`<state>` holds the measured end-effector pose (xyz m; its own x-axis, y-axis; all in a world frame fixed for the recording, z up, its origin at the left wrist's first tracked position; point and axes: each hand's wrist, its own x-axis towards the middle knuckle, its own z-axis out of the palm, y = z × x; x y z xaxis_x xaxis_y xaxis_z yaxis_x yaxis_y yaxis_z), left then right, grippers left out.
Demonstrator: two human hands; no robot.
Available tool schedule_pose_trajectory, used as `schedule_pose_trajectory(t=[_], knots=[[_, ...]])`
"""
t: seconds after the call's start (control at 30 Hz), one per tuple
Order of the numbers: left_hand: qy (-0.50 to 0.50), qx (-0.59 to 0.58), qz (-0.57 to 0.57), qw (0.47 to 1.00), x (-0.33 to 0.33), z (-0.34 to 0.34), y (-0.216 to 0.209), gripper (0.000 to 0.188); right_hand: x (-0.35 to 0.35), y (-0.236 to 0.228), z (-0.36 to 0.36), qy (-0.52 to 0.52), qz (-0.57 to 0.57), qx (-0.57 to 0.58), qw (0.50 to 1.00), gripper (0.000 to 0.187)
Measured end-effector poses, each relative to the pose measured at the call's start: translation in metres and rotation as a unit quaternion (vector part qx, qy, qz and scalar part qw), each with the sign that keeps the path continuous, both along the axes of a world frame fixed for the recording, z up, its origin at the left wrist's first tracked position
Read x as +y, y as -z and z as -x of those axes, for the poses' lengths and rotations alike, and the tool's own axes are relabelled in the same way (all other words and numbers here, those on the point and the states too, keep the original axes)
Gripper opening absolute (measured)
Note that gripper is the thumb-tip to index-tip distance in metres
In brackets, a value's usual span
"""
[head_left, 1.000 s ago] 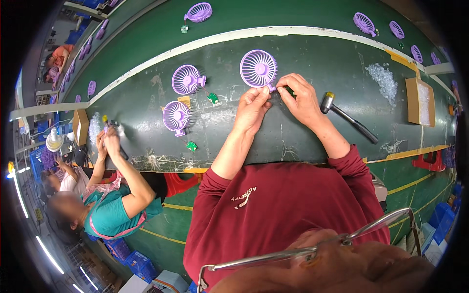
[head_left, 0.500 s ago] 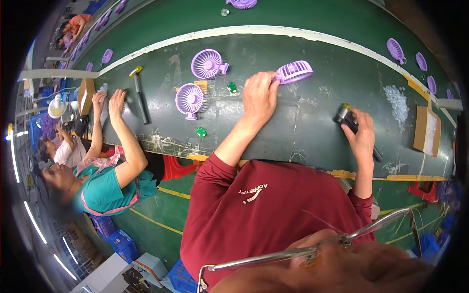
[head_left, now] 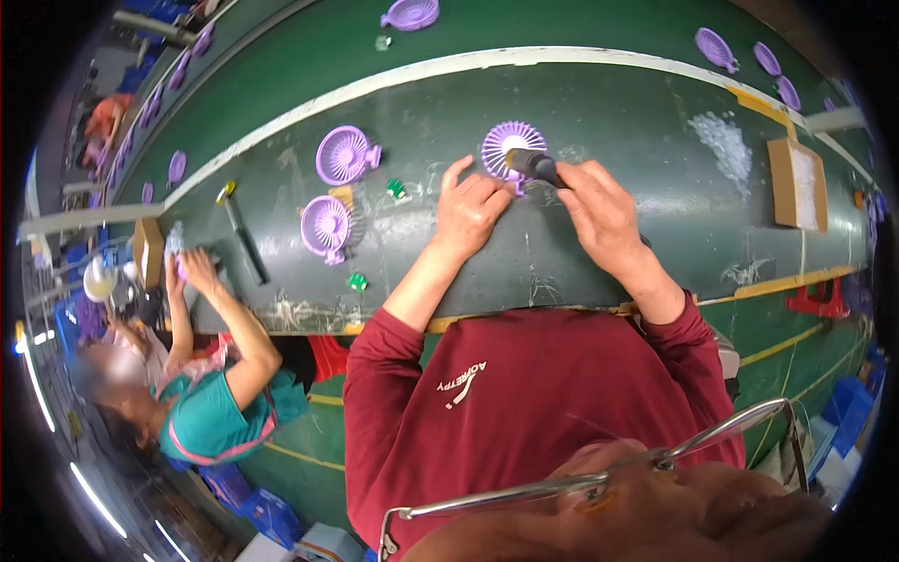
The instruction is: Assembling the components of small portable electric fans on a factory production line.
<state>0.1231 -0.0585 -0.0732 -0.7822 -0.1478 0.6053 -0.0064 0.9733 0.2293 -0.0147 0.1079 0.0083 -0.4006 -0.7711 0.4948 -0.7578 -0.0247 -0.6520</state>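
Observation:
In front of me a round purple fan housing with radial slats lies flat on the dark workbench. My left hand rests beside its lower tab, fingers closed on it and the index finger raised. My right hand grips a black hammer, whose head covers the middle of the housing; whether it touches is hard to tell. Two more purple housings, one upper and one lower, lie to the left, with a green circuit board beside the upper one and another below.
Another hammer lies at the left, near a co-worker in a teal top. Small clear parts are heaped at the right, beside an open cardboard box. Beyond the white strip, purple housings sit on a green surface.
My right hand has brought the hammer from the right to over the housing. The housing, tilted up before, now lies flat. My view has shifted slightly.

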Motion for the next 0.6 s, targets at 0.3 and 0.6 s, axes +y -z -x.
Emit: schedule_pose_trajectory(t=[0.3, 0.6], knots=[[-0.011, 0.016, -0.007, 1.000, 0.000, 0.015, -0.019, 0.016, 0.053, 0.050, 0.021, 0.001, -0.215, 0.006, 0.977, 0.027], [-0.027, 0.063, -0.054, 0.996, 0.020, 0.090, -0.063, 0.012, 0.075, 0.036, 0.134, 0.177, -0.039, 0.061, 0.982, 0.010]])
